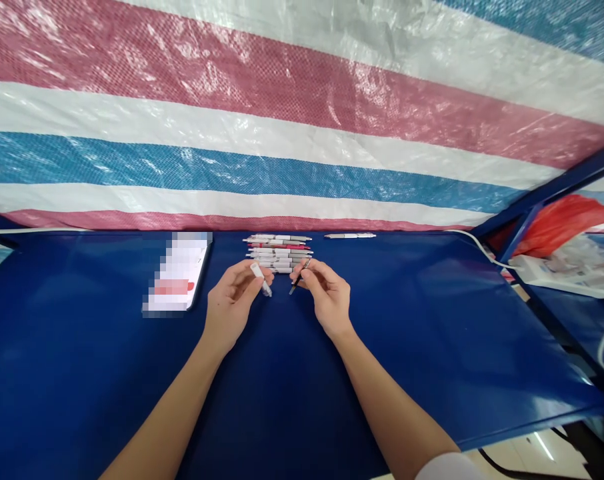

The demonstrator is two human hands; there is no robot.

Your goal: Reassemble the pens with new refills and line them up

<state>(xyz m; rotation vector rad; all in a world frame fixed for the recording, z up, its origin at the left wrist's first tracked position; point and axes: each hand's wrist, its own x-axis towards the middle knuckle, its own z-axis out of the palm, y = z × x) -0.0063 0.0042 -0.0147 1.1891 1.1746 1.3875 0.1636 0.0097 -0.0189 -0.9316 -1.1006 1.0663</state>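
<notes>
- On my feed, one phone (179, 273) lies on the table (272, 400), left of the hands; its screen is blocked out, so I can't read it.
- I see one row of pens (281, 254) beyond the hands – one red, the others whitish; they sit too tightly for me to count, and any print is too small to read.
- One lone pen (349, 235) lies right of the row, near the striped sheet (282, 173).
- My left hand (232, 300) pinches one white barrel (257, 271), tilted.
- My right hand (331, 297) grips one slim dark piece (295, 287) – apart from the barrel.
</notes>
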